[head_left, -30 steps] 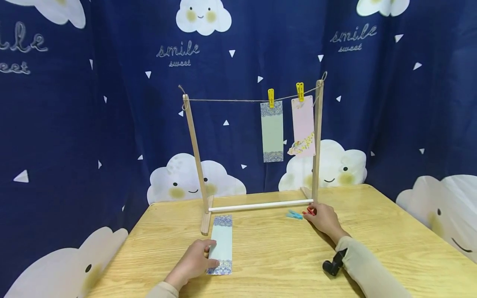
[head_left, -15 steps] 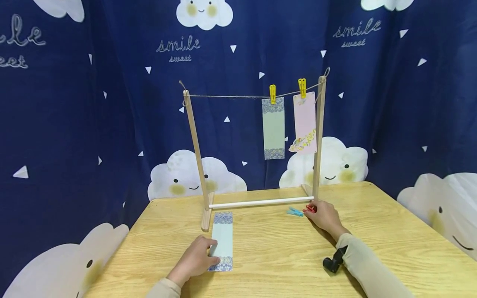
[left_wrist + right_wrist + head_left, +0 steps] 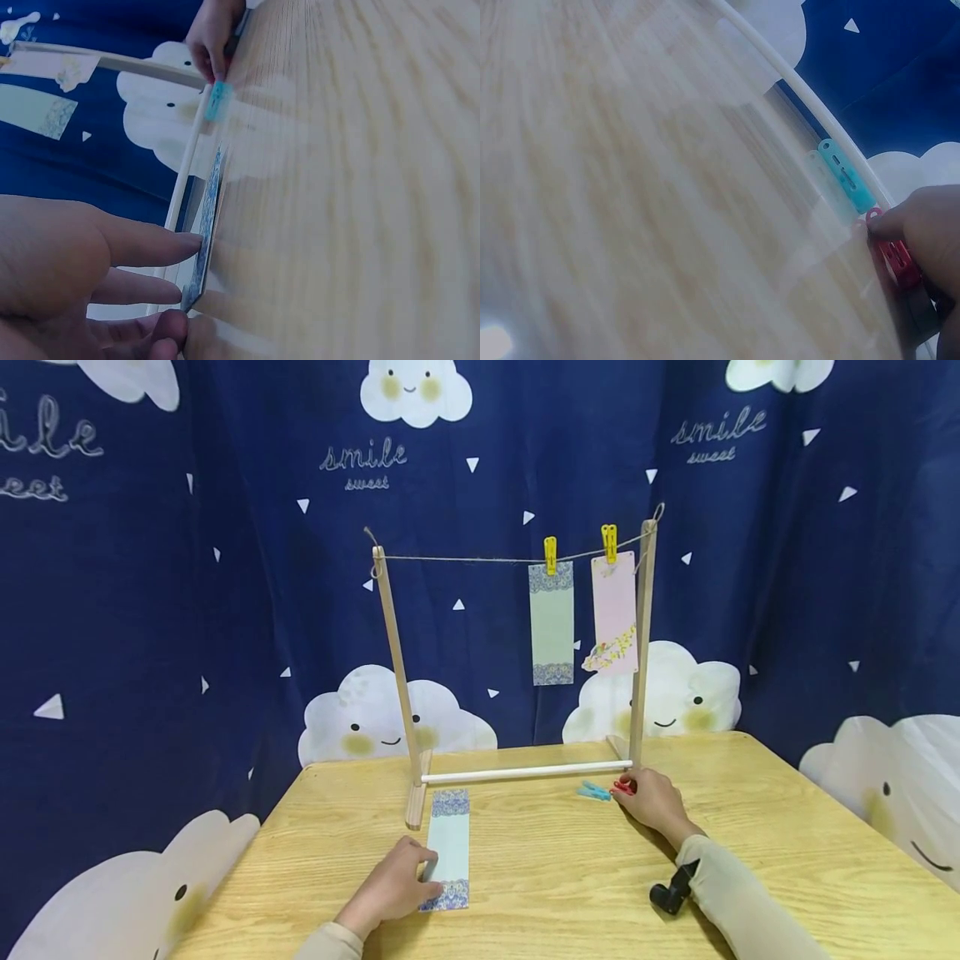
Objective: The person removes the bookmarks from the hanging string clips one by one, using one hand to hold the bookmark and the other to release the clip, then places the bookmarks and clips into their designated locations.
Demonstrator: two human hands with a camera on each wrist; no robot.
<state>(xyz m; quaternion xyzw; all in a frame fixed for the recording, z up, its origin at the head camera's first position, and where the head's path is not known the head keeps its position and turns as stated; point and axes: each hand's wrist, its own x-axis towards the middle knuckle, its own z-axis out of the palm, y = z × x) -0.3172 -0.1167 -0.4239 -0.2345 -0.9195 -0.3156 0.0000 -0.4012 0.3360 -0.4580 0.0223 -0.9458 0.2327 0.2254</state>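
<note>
On the left of the table, a pale green card (image 3: 452,843) with blue lace-patterned ends lies lengthwise, away from me. My left hand (image 3: 392,878) holds it at its left edge, thumb and forefinger close to the near end. In the left wrist view the card (image 3: 210,196) shows almost edge-on, fingertips at its near end. At the right, my right hand (image 3: 655,802) pinches a red clothespin (image 3: 623,787) near the foot of the frame's right post. The right wrist view shows the thumb over that pin. A light blue clothespin (image 3: 594,791) lies just left of it.
A wooden frame (image 3: 397,664) with a string line (image 3: 465,560) and a white bottom bar (image 3: 525,772) stands at the back. From the line hang a green lace-patterned card (image 3: 552,631) and a pink card (image 3: 615,602), each under a yellow clothespin. Behind is a blue cloud-print curtain (image 3: 225,635).
The view shifts slightly up and back with the head. Both hands stay where they were, at the card and at the red clothespin.
</note>
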